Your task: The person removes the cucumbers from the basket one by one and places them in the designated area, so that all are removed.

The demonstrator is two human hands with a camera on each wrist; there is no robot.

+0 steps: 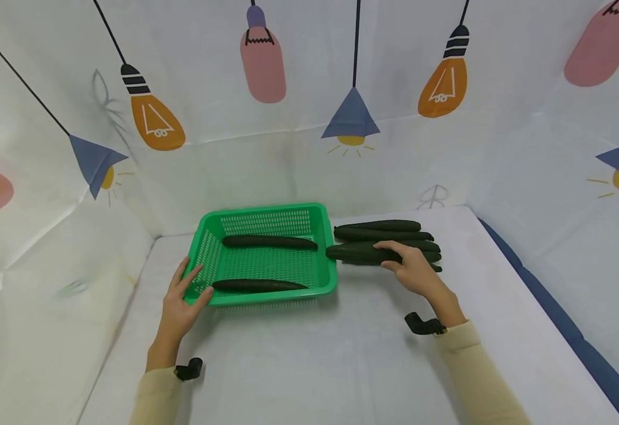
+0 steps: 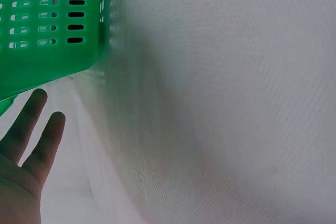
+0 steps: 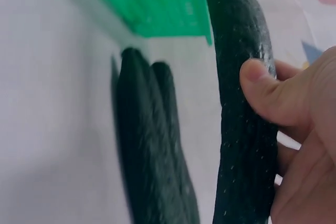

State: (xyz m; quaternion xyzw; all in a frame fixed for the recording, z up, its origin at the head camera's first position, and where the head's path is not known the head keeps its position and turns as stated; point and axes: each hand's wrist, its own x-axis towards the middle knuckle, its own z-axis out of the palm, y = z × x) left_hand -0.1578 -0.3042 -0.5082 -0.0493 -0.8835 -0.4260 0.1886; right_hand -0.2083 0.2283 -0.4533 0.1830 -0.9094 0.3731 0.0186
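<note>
My right hand [image 1: 418,273] grips a dark green cucumber [image 3: 244,108], with the thumb on one side and the fingers on the other. In the right wrist view this cucumber is raised off the table, and its far end overlaps the green basket [image 1: 324,282]. Beside the basket's right side lies a pile of cucumbers [image 1: 383,234], partly hidden by the right hand. Two more lie inside the basket: one cucumber [image 1: 269,241] at the back and one cucumber [image 1: 256,285] along the front. My left hand [image 1: 179,307] touches the basket's front left corner, fingers spread and fairly straight.
A white cloth covers the table [image 1: 309,366]. White curtains [image 1: 298,159] printed with lamps and bulbs hang behind and at both sides. Blue fabric [image 1: 553,313] runs along the table's right edge. Each wrist carries a small black camera mount [image 1: 423,324].
</note>
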